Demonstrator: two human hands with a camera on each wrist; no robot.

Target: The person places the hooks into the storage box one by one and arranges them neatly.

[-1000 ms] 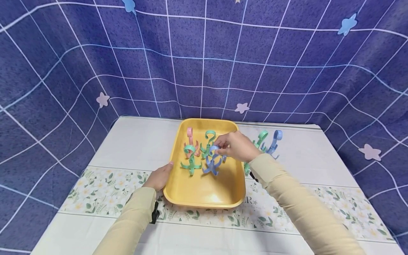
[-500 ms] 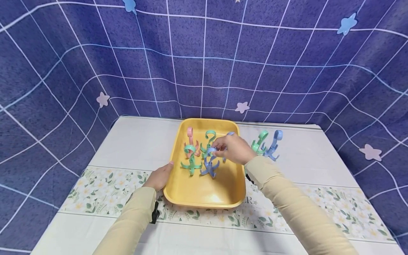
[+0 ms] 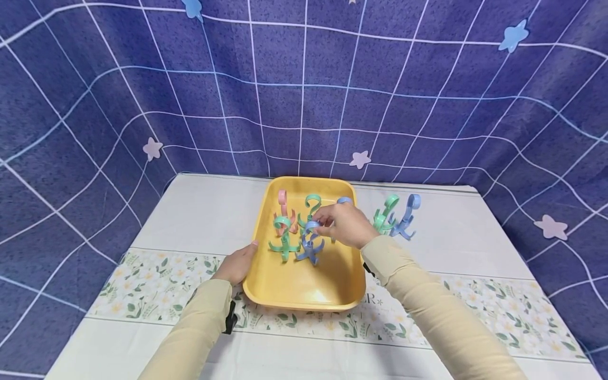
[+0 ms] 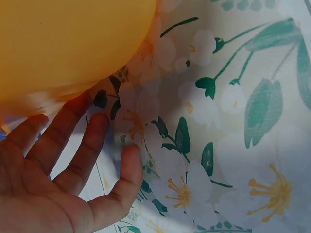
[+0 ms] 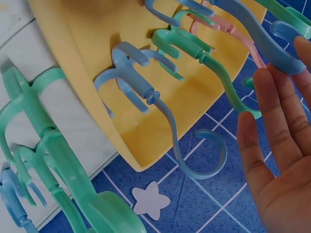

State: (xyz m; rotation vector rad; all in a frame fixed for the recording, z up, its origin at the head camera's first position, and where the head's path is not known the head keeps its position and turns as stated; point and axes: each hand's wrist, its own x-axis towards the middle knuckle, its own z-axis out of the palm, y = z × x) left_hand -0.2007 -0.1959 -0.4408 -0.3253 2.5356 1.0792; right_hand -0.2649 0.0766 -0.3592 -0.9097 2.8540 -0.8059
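Note:
My right hand [image 3: 347,226] pinches the curled top of a blue multi-prong hanging hook [image 3: 310,249], which stands upright in the yellow tray [image 3: 304,290]. In the right wrist view the same hook [image 5: 262,36] meets the fingertips, with its prongs partly cut off by the frame. My left hand [image 3: 237,265] touches the tray's left side with fingers extended, as the left wrist view also shows. Around the held hook stand a green hook [image 3: 285,247] to its left, a pink hook [image 3: 283,199] and another green hook [image 3: 313,200] behind, and a second blue hook [image 5: 133,77], partly hidden by my right hand.
Right of the tray, on the floral tablecloth [image 3: 190,206], stand a green hook [image 3: 390,203] and a blue hook [image 3: 412,206]. The right wrist view shows another green hook [image 5: 73,170] close by. A purple curtain [image 3: 304,105] hangs along the back and sides.
My right hand has shifted slightly left, carrying the blue hook toward the front green one. The second blue hook's top has come into view behind it. My left hand stays put.

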